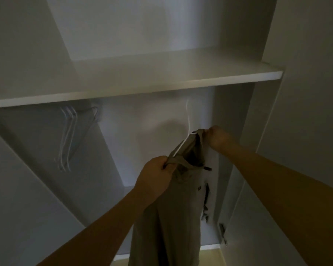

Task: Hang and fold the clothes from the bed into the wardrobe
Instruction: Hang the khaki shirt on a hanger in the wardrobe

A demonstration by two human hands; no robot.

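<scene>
Fingers of both hands grip the garment (161, 217); wardrobe (135, 81) holds hangers (67, 139)

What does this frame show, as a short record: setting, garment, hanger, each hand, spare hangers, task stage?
setting: open white wardrobe, shelf above a hanging space
garment: grey-olive garment draped on a hanger, hanging down
hanger: white hanger, hook pointing up below the shelf; whether it is on a rail cannot be seen
left hand: left hand grips the garment's near top edge
right hand: right hand pinches the far top edge
spare hangers: empty hangers hang at the left
stage: garment on hanger, being hung
</scene>
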